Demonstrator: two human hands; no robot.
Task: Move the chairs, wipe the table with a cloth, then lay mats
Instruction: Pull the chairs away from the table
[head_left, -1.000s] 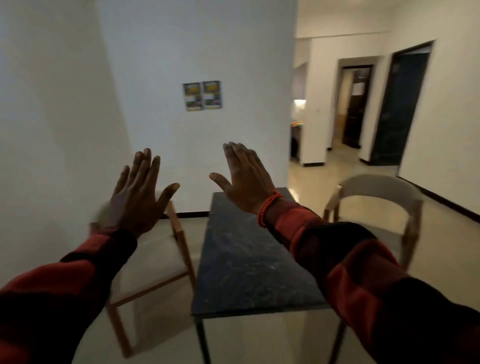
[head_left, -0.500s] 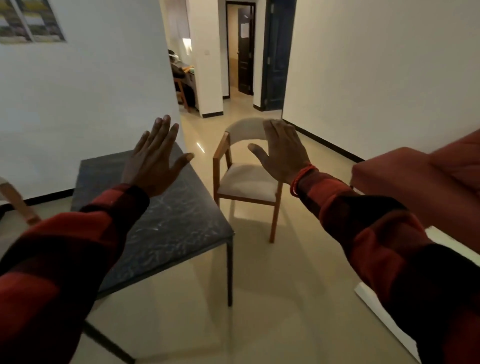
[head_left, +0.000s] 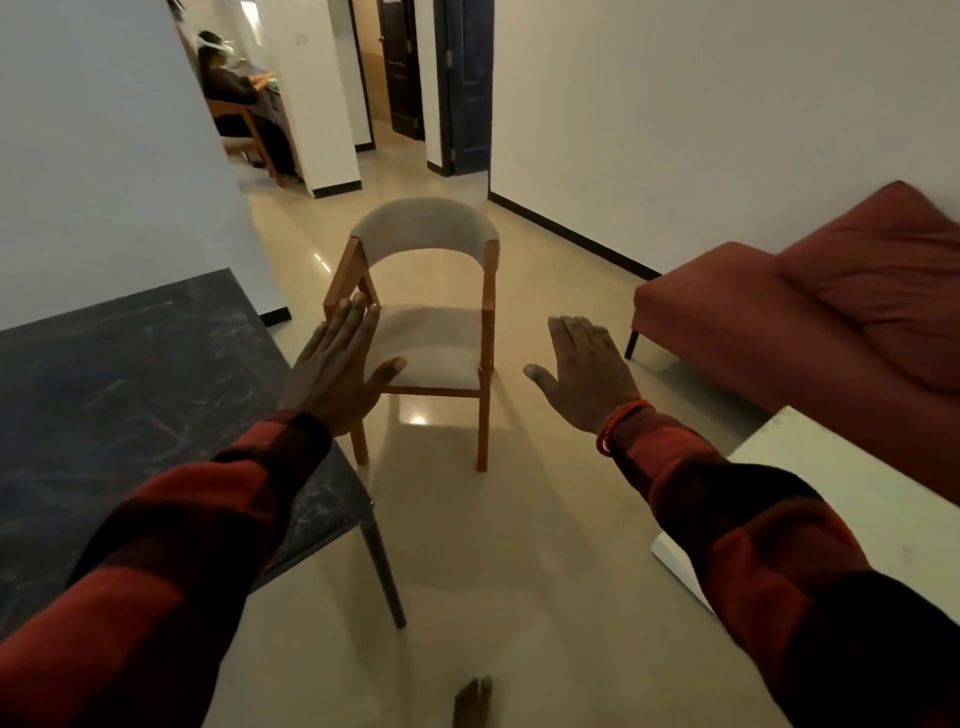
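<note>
A wooden chair (head_left: 431, 343) with a beige seat and curved beige back stands on the tiled floor, facing me, just right of the table's far corner. The dark marble-topped table (head_left: 130, 395) fills the left of the view. My left hand (head_left: 337, 369) is stretched out flat with straight fingers in front of the chair's left side, holding nothing. My right hand (head_left: 587, 374) is also flat and empty, held in the air to the right of the chair. No cloth or mats are in view.
A red sofa (head_left: 831, 312) stands against the right wall, with a white low surface (head_left: 841, 499) in front of it. A person (head_left: 234, 88) sits on a chair in the room beyond. Dark doors (head_left: 467, 78) lie down the hallway. My bare foot (head_left: 472, 701) shows below.
My view has swung right from the table and the left chair to the right chair, which is now closer and centred. Both hands have stayed flat, now lower and either side of it.
</note>
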